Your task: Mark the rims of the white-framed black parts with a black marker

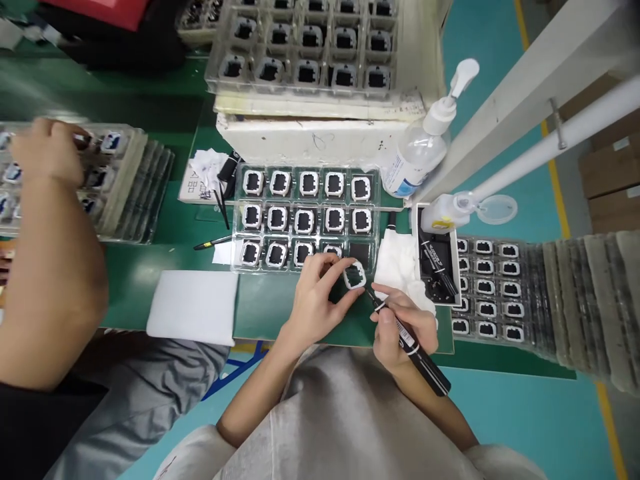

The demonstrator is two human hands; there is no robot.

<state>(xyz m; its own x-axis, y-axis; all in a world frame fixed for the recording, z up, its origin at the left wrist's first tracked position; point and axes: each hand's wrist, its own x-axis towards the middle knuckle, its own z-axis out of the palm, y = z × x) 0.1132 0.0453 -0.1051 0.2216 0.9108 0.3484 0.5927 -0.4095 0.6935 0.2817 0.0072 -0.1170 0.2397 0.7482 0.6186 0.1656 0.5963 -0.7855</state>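
Between thumb and fingers, my left hand [320, 297] grips a small white square frame with rounded corners [349, 283], held just over the front right of a clear plastic tray [381, 200]. Several like frames with dark centres sit in that tray's pockets; the front right pocket [360, 254] has none in it. My right hand [404, 325] is closed around a black marker pen [425, 368], tilted with its tip up at the lower right edge of the frame. Whether the tip touches the frame I cannot tell.
Right of the tray lie white tissue [395, 257] and a box of black markers [436, 267]. A pump bottle [417, 153] stands behind. Stacked trays [500, 287] rise at right. White foam [193, 305] lies left, near a co-worker's hand [50, 153] over other trays.
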